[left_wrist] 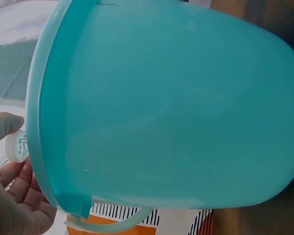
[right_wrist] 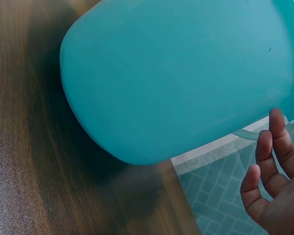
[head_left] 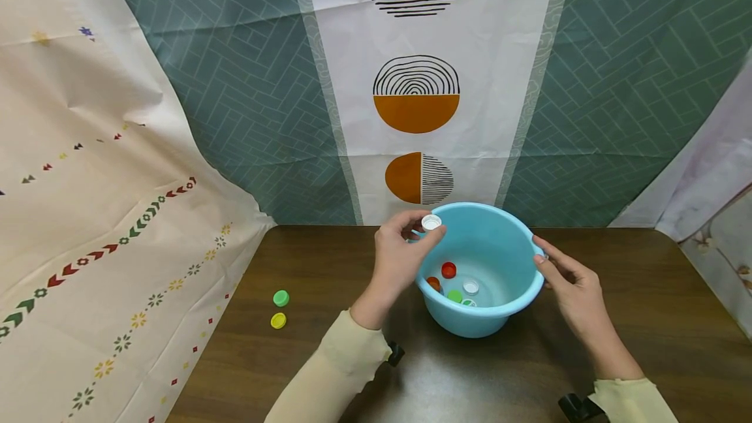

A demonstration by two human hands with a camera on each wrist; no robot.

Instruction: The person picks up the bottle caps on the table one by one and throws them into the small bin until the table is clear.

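Observation:
My left hand (head_left: pixel 396 253) pinches a white bottle cap (head_left: pixel 431 222) between thumb and fingers, just over the left rim of a light blue bucket (head_left: pixel 505 260). Its hollow side faces the head camera; in the left wrist view, small green print shows on the cap (left_wrist: pixel 22 146). On the far side, my right hand (head_left: pixel 572 286) grips the bucket's right rim, with fingers (right_wrist: pixel 264 152) along the outside wall. Inside the bucket lie a red cap (head_left: pixel 449 270), an orange cap (head_left: pixel 433 283), a white cap (head_left: pixel 470 287), a green cap (head_left: pixel 454 296) and another pale one partly hidden by the rim.
To the left on the brown table (head_left: pixel 329 266) lie a green cap (head_left: pixel 281 298) and a yellow cap (head_left: pixel 279 320). Patterned cloth (head_left: pixel 247 83) hangs behind the table's back edge. The bucket's pale handle (left_wrist: pixel 122 225) hangs at its side.

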